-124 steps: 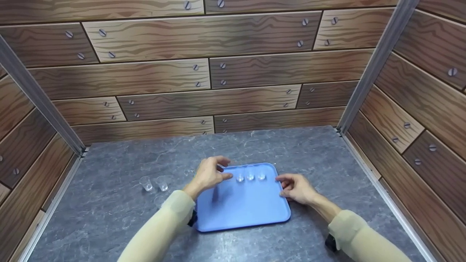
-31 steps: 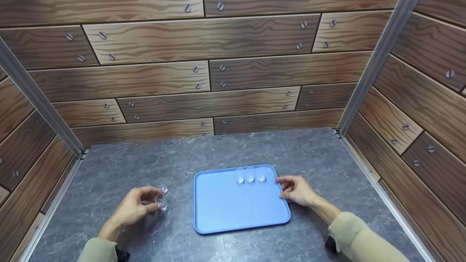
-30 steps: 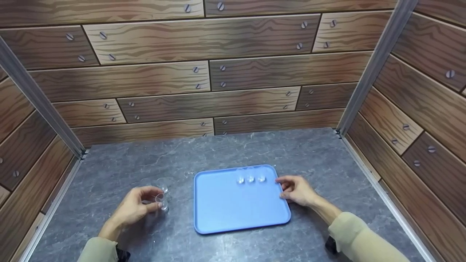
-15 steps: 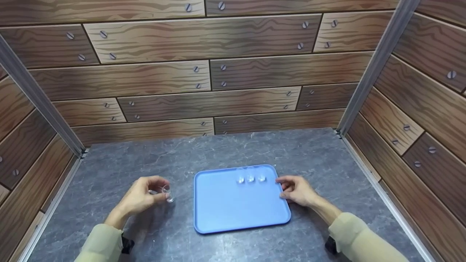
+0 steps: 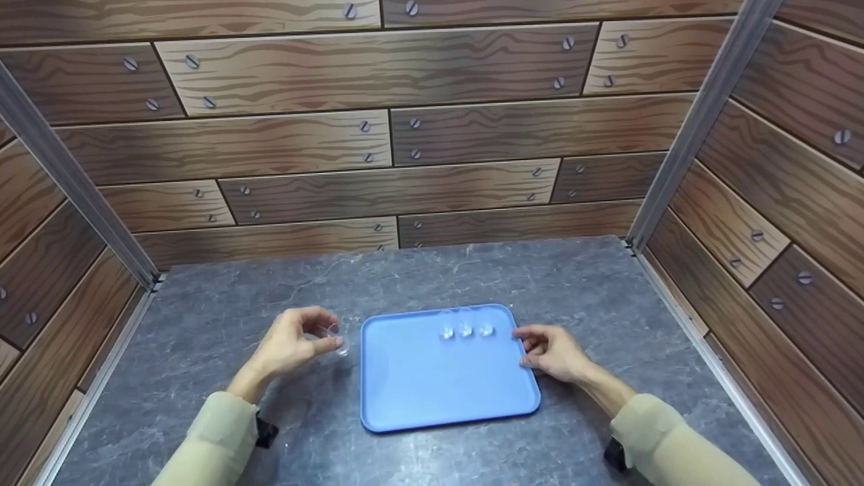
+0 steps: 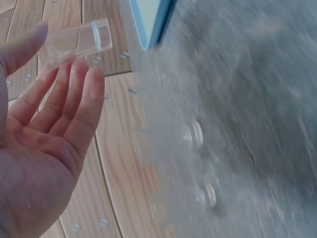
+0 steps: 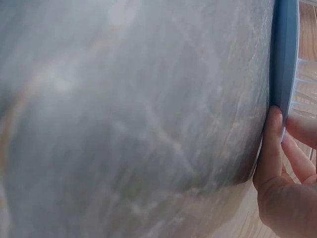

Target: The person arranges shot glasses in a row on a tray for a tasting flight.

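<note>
Clock per head view. Step in hand, prob. a mid-air carry: L hand (image 5: 290,344) has thumb & fingers clamped on a clear cup (image 6: 81,39), approx. upright & up off the bench (image 5: 202,324), just outside the blue tray (image 5: 432,395) at its 9-10 o'clock. R hand (image 5: 555,352) pinches the tray rim betw. thumb & fingers, approx. 2-3 o'clock.

On tray: three clear cups (image 5: 466,329), upright in a row nr far edge, 12 to 1 o'clock. L wrist view also shows two more cups (image 6: 168,141) standing on bench, blurred; hidden behind L hand/arm in head view.

Next move, my read: if cup's bound for the tray, it calls for travel twd 3 o'clock, over the rim w/ clearance, then a straight lowering beside the row's 9 o'clock end w/o knocking its neighbour. Light pinch, base level; R hand's grip shd steady the tray. Can't tell if any cup has contents.
</note>
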`<action>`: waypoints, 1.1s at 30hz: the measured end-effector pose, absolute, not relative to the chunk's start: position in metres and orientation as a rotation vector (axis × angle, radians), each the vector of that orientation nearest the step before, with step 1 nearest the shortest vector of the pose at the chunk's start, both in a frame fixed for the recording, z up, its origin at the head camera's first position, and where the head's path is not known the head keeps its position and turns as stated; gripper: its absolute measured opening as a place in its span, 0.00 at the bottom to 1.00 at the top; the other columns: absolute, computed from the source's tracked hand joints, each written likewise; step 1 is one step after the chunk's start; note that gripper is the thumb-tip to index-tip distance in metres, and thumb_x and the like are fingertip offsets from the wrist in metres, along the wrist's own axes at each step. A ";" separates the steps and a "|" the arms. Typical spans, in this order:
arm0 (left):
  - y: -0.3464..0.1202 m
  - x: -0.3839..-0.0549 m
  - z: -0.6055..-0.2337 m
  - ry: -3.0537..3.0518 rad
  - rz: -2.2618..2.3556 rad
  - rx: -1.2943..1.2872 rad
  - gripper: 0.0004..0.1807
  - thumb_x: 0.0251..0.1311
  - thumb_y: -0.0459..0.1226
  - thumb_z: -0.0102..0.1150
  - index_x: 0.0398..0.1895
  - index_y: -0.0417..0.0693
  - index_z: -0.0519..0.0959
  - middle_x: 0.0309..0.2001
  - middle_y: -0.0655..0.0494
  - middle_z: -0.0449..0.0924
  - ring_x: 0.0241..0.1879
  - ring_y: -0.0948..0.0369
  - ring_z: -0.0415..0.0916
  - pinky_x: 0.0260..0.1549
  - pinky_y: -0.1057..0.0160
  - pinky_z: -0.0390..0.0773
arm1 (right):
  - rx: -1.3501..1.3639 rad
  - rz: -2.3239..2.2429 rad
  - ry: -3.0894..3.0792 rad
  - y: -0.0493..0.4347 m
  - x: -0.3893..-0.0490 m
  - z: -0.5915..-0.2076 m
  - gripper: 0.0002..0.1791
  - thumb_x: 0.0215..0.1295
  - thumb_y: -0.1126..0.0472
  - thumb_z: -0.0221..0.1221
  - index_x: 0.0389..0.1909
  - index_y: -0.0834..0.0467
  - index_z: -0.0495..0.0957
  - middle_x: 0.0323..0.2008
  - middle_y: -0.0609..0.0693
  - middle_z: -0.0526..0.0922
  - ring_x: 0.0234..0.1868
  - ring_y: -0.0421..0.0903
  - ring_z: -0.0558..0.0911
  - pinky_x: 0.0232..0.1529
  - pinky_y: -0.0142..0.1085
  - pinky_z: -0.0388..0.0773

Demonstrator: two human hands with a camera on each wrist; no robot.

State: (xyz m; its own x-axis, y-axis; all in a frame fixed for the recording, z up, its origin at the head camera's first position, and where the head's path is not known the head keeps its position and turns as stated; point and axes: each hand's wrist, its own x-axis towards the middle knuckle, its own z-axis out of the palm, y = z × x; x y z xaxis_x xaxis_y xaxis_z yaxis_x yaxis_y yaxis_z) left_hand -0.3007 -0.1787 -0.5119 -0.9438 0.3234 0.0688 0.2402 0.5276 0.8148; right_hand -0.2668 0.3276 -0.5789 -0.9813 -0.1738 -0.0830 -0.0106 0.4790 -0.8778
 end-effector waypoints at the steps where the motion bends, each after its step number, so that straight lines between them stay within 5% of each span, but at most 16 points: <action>1: -0.175 -0.303 -0.512 2.660 1.409 0.490 0.16 0.62 0.39 0.81 0.52 0.47 0.90 0.50 0.48 0.93 0.45 0.59 0.88 0.44 0.65 0.86 | -0.167 -1.519 2.558 0.327 -0.267 -0.579 0.29 0.63 0.77 0.72 0.68 0.71 0.82 0.43 0.60 0.83 0.35 0.42 0.81 0.31 0.29 0.85; 15: -0.129 -0.323 -0.521 2.646 1.477 0.486 0.18 0.62 0.37 0.81 0.54 0.42 0.90 0.51 0.40 0.93 0.45 0.57 0.90 0.45 0.64 0.89 | -0.190 -1.575 2.531 0.327 -0.268 -0.580 0.30 0.61 0.78 0.71 0.67 0.73 0.81 0.43 0.59 0.83 0.34 0.41 0.80 0.29 0.28 0.84; 22: -0.101 -0.327 -0.520 2.681 1.466 0.455 0.17 0.63 0.37 0.81 0.54 0.46 0.91 0.51 0.50 0.94 0.47 0.57 0.90 0.49 0.56 0.91 | -0.164 -1.555 2.537 0.328 -0.266 -0.581 0.30 0.62 0.77 0.72 0.67 0.72 0.82 0.43 0.60 0.84 0.35 0.43 0.81 0.30 0.30 0.86; 33: -0.065 -0.335 -0.537 2.652 1.514 0.451 0.20 0.62 0.37 0.82 0.56 0.43 0.90 0.51 0.44 0.94 0.47 0.55 0.91 0.51 0.53 0.91 | -0.142 -1.538 2.542 0.327 -0.267 -0.579 0.29 0.63 0.76 0.72 0.67 0.71 0.82 0.44 0.60 0.84 0.36 0.42 0.82 0.31 0.30 0.87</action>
